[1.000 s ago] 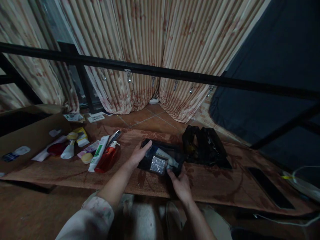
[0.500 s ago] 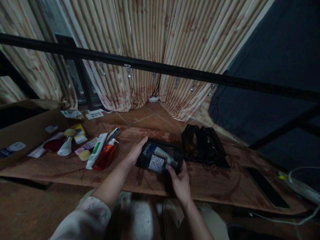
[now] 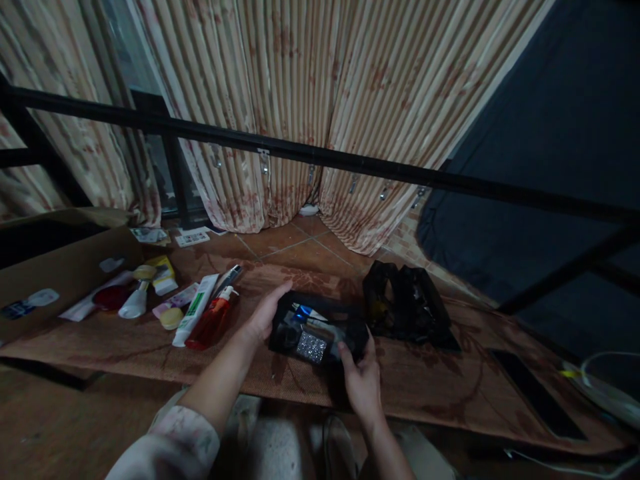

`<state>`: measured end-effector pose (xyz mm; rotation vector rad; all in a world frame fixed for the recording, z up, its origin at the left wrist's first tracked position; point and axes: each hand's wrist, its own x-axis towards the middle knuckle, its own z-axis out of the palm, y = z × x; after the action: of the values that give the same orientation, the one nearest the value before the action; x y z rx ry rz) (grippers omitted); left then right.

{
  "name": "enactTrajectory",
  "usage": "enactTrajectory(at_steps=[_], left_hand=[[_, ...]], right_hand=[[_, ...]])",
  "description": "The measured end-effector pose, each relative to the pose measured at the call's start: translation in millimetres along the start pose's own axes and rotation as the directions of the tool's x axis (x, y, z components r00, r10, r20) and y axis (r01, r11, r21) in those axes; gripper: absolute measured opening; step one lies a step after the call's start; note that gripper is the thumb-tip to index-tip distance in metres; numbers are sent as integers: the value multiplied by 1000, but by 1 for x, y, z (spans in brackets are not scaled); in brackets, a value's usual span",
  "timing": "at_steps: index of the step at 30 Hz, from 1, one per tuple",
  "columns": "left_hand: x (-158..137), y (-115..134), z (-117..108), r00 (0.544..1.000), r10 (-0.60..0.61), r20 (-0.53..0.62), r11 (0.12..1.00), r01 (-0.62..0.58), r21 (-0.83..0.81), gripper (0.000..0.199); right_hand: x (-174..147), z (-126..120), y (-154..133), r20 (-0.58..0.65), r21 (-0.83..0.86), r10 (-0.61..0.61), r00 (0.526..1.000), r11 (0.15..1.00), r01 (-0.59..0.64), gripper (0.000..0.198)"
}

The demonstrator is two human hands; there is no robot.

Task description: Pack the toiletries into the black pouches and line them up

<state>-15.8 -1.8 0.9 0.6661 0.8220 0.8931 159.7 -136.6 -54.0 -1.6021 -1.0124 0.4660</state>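
The left hand and right hand are grasping the black pouch at nine and four o'clock, its blue-and-white item now showing brighter, its contents becoming clearer.

Far side: striped curtains with reddish blotches, reaching the tiled floor. Black rail crosses before them; small metal clips just below it. Far right: dark blue cloth. Near right: flat black slab, pale cable close by. Left: open cardboard box.
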Motion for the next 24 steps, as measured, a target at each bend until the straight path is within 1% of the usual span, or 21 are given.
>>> enactTrajectory(at_steps=[1,3,7,10,15,20,24], left_hand=[[1,1,-2,1000,-26,-4,999,26,-22,40],[3,2,-4,999,-38,-32,999,37,-34,43],[8,1,-7,994,-6,-108,999,11,49,53],[10,-1,-6,994,17,-112,996,-7,84,57],[10,-3,-7,995,63,-72,996,-58,66,53],[8,-3,-8,984,145,-100,976,-126,178,53],[7,-1,-8,963,231,-139,952,-194,238,43]], right_hand=[[0,0,-1,9,-5,18,1000,1000,-18,71],[-1,-1,-4,38,-12,56,998,998,-56,71],[-4,-1,-7,39,0,50,998,999,-50,70],[-7,0,-6,46,26,35,998,999,-36,68],[-6,0,-4,86,128,3,996,992,-14,63],[-3,1,-6,68,199,15,998,980,-29,61],[-1,1,-8,51,220,6,999,975,-17,67]])
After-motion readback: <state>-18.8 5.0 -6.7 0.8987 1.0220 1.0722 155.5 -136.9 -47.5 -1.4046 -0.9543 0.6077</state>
